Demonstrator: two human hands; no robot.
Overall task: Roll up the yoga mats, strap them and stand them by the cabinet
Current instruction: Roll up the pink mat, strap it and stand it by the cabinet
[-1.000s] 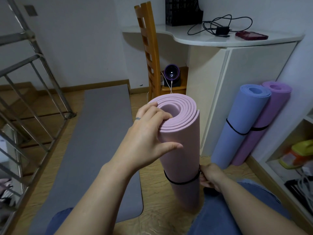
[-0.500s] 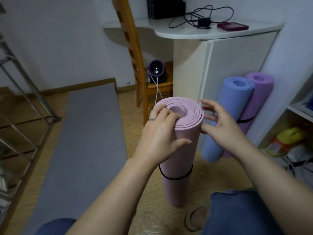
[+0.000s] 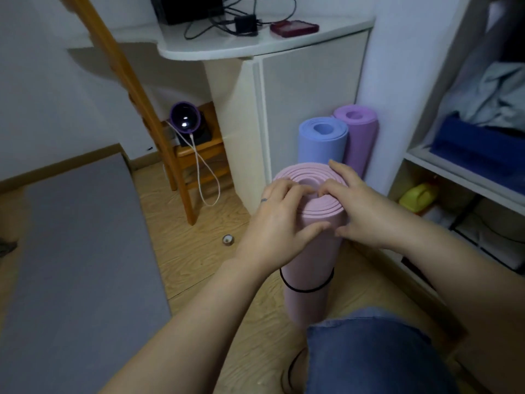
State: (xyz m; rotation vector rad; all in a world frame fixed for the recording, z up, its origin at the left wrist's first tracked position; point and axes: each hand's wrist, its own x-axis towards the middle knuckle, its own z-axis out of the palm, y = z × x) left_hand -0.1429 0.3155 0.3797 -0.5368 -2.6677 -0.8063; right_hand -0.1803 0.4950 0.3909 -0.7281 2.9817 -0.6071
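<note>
Now both hands grip the top of the pink mat [image 3: 309, 251]: the right hand [image 3: 366, 211], which a second ago was low at the black strap [image 3: 306, 290], has come up to join the left hand [image 3: 279, 223], each curled around the rim. With the strap on, the roll looks ready to move. It stands upright just in front of the cabinet [image 3: 309, 89], near the blue mat [image 3: 322, 140] and purple mat [image 3: 359, 135] already leaning there. A grey mat [image 3: 71, 251] lies flat, well left of the cabinet.

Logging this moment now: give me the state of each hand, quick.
Left hand: closed on the top of the upright pink mat.
Right hand: closed on the same pink mat top, from the other side.
</note>
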